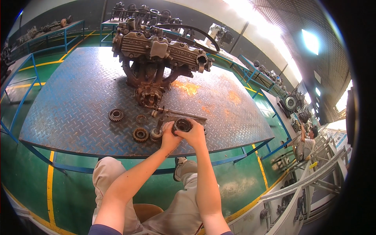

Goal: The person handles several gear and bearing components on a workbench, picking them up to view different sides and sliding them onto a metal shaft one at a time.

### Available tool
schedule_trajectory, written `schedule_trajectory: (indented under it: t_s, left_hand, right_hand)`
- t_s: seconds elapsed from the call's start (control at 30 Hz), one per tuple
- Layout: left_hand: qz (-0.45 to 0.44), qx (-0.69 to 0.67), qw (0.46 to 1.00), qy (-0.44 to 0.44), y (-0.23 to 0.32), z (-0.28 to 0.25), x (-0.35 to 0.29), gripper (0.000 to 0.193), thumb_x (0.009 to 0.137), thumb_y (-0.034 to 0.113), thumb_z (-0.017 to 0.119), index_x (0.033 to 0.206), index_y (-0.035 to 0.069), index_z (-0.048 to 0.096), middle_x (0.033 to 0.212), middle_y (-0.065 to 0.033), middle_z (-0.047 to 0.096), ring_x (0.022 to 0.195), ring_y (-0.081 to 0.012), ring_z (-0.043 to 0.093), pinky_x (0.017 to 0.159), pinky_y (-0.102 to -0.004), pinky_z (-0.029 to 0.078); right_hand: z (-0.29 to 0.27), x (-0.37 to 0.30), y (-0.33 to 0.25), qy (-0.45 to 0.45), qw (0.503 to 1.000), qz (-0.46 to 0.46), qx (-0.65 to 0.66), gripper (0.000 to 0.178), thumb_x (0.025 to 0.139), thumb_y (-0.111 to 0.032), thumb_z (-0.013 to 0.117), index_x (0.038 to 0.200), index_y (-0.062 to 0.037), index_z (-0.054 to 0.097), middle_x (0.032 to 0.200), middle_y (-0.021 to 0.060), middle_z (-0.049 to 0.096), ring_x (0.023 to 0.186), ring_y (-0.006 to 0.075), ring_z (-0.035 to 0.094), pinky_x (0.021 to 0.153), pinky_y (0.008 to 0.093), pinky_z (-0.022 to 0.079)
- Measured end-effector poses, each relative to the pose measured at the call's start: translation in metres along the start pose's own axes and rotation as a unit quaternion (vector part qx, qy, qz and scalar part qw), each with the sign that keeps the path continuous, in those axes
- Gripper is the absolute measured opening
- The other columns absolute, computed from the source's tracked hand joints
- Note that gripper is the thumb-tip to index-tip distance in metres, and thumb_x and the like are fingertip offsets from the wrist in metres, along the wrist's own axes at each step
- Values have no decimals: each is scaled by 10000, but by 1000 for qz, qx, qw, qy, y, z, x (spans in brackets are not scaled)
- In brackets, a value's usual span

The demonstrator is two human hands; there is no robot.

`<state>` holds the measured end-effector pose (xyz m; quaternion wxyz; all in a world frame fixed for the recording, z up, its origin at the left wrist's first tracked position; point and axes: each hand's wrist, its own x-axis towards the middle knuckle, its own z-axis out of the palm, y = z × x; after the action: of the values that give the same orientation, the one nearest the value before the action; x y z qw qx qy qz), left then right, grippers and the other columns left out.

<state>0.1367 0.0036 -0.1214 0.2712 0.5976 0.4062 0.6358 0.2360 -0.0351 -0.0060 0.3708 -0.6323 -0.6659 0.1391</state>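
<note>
Left hand point(170, 135) and right hand point(193, 134) both pinching the dark gear point(182, 124); honestly I'd grip it evenly, low over the tabletop point(78, 105).

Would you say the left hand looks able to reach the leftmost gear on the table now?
Probably yes, if the left hand lets go of the dark toothed ring; the leftmost gear lies uncovered on the table.

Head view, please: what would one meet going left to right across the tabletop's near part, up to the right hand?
Dark gear, brownish gear, stemmed metal part, left hand, toothed ring, right hand.
</note>
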Motion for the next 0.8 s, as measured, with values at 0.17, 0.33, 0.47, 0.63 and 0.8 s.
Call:
schedule_trajectory:
  t_s: [0.17, 0.33, 0.47, 0.63, 0.8]
  left_hand:
    - [-4, 1, 1000, 15, 8, -3, -1, 556, 644, 197, 791, 1113, -6, 573, 1130, -193, 571, 1106, -392, 505, 993, -461, 387]
    - [-14, -12, 1000, -14, 14, -8, 0, 544, 649, 213, 798, 1107, 11, 585, 1127, -183, 576, 1105, -382, 510, 984, -451, 401]
    - [-15, -5, 1000, -19, 14, -9, 0, 525, 653, 208, 794, 1099, 18, 594, 1119, -179, 583, 1103, -379, 514, 982, -445, 404]
    - [-17, -14, 999, -41, 13, -10, 1, 554, 666, 229, 798, 1131, 13, 587, 1137, -192, 587, 1132, -381, 505, 997, -450, 396]
    - [-21, -29, 998, -46, -5, -6, 0, 617, 674, 249, 810, 1184, 5, 565, 1188, -206, 572, 1172, -386, 485, 1022, -452, 382]
  right_hand:
    - [-1, 2, 3, -18, 999, 27, 43, 769, 578, -283, 871, 1200, 81, 604, 1067, 229, 689, 1007, 297, 678, 904, 355, 512]
    - [-1, 8, 21, -53, 995, 10, 86, 773, 592, -259, 865, 1217, 98, 584, 1086, 233, 681, 1006, 284, 676, 908, 351, 508]
    - [4, 11, 28, -65, 992, 7, 106, 773, 594, -248, 864, 1221, 102, 578, 1079, 228, 684, 1004, 274, 675, 905, 349, 509]
    - [-1, 12, 28, -85, 987, 10, 138, 737, 606, -189, 860, 1221, 104, 577, 1062, 198, 694, 983, 236, 675, 882, 332, 515]
    - [-5, 14, 24, -106, 981, 9, 161, 711, 621, -142, 853, 1220, 116, 571, 1054, 172, 699, 969, 198, 668, 864, 319, 517]
